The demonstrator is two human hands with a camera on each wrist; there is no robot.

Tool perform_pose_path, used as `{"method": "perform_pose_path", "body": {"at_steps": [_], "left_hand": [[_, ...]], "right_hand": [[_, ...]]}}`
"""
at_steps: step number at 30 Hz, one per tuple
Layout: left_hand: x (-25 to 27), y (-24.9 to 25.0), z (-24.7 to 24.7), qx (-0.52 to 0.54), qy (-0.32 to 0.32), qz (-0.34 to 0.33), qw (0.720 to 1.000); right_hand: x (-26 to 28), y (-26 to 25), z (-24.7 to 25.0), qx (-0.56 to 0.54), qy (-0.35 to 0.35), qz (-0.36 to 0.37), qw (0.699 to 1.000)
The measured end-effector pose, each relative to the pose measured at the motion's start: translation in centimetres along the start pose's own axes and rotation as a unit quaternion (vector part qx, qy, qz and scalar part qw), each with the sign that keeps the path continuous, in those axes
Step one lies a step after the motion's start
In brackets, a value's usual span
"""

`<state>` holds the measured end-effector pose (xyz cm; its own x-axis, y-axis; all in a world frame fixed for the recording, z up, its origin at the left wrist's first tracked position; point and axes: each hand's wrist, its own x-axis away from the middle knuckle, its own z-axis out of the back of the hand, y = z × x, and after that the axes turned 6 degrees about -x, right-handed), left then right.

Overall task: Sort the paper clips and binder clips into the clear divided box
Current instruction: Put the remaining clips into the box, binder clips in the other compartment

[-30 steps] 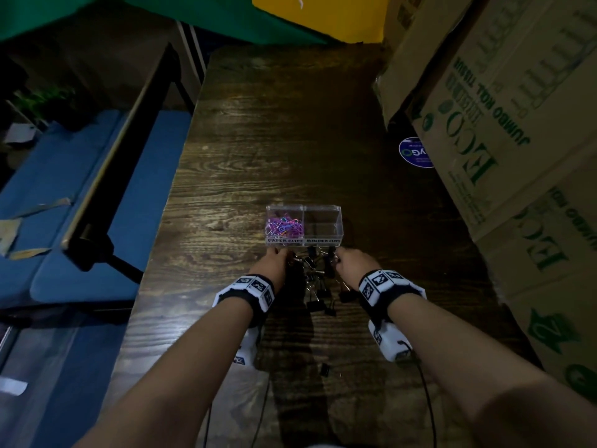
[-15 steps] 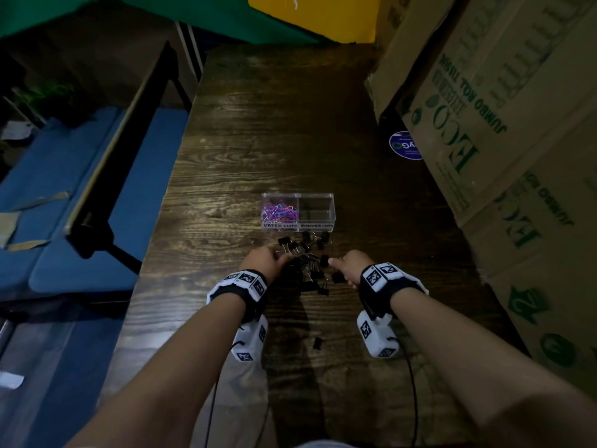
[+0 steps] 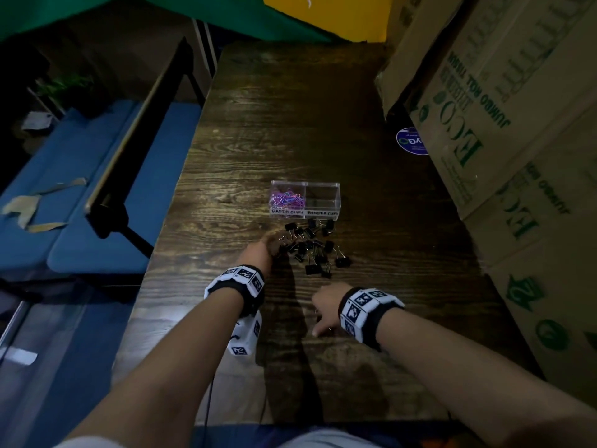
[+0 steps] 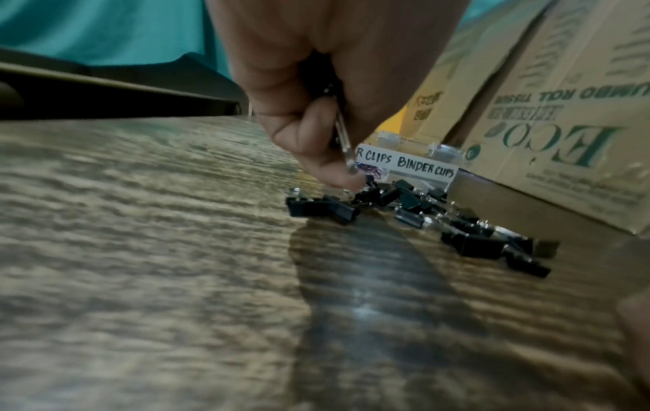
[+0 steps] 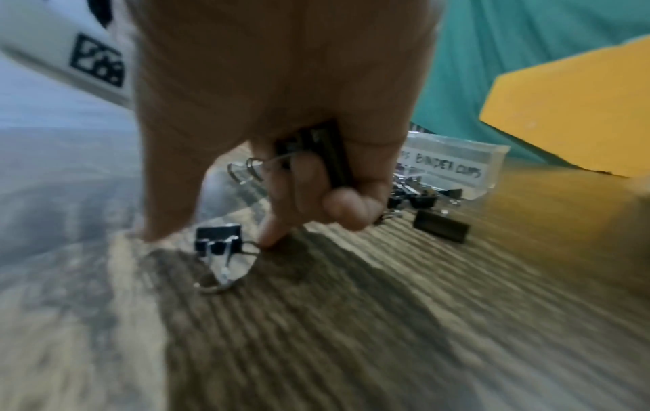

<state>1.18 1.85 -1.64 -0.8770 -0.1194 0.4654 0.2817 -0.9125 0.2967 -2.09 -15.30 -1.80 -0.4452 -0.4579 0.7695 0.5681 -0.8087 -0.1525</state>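
Note:
The clear divided box (image 3: 323, 184) stands mid-table, labelled for paper clips and binder clips. Coloured paper clips (image 3: 287, 198) fill its left compartment; the right one looks empty. Several black binder clips (image 3: 310, 247) lie heaped just in front of the box (image 4: 422, 168). My left hand (image 3: 271, 247) is at the heap's left edge and grips binder clips (image 4: 341, 130) in curled fingers. My right hand (image 3: 318, 321) is nearer me and holds a binder clip (image 5: 316, 150) in its curled fingers. Its index fingertip (image 5: 272, 236) touches a lone binder clip (image 5: 218, 242) on the wood.
Large cardboard cartons (image 3: 500, 124) are stacked along the right edge of the dark wooden table (image 3: 290, 108). A blue bench (image 3: 80, 221) and a black-framed board (image 3: 135, 140) stand to the left, beyond the table edge.
My right hand has drawn back from the heap toward me, to the lone clip. My left hand has stayed at the heap's left edge.

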Motion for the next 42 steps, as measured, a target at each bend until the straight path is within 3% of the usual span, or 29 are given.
{"method": "perform_pose_path", "body": {"at_steps": [3,7,14,19,22,28,35,39,42], "left_hand": [[0.0,-0.6,-0.2,-0.001,0.011,0.03,0.999],[-0.4,-1.1,-0.6,-0.071,-0.022,0.038,0.996],[-1.2,-0.7,-1.0,-0.132,-0.04,0.019,0.99],[-1.8,0.2,-0.7,-0.199,-0.052,-0.018,0.979],[-1.8,0.8,-0.9,-0.231,-0.04,-0.017,0.972],[-2.3,1.4,-0.8,-0.202,-0.023,0.0,0.979],[-3.1,0.9,0.7,-0.155,0.0,-0.002,0.988],[-3.3,-0.9,1.1,-0.066,0.011,-0.007,0.998],[-2.6,-1.6,1.5,-0.082,0.018,-0.02,0.996]], "right_hand": [[-0.5,0.2,0.0,-0.013,0.006,-0.015,1.0],[-0.6,1.8,0.9,-0.146,0.055,-0.062,0.986],[-0.3,6.7,1.8,-0.348,0.159,-0.168,0.909],[-0.4,8.5,2.6,-0.408,0.205,-0.227,0.86],[-1.0,8.2,2.5,-0.38,0.202,-0.248,0.868],[-1.8,7.1,2.3,-0.258,0.191,-0.245,0.915],[-2.0,7.1,2.9,-0.272,0.199,-0.24,0.911],[-1.7,7.2,3.0,-0.212,0.185,-0.239,0.929],[-1.5,7.4,3.4,-0.199,0.169,-0.234,0.936]]}}
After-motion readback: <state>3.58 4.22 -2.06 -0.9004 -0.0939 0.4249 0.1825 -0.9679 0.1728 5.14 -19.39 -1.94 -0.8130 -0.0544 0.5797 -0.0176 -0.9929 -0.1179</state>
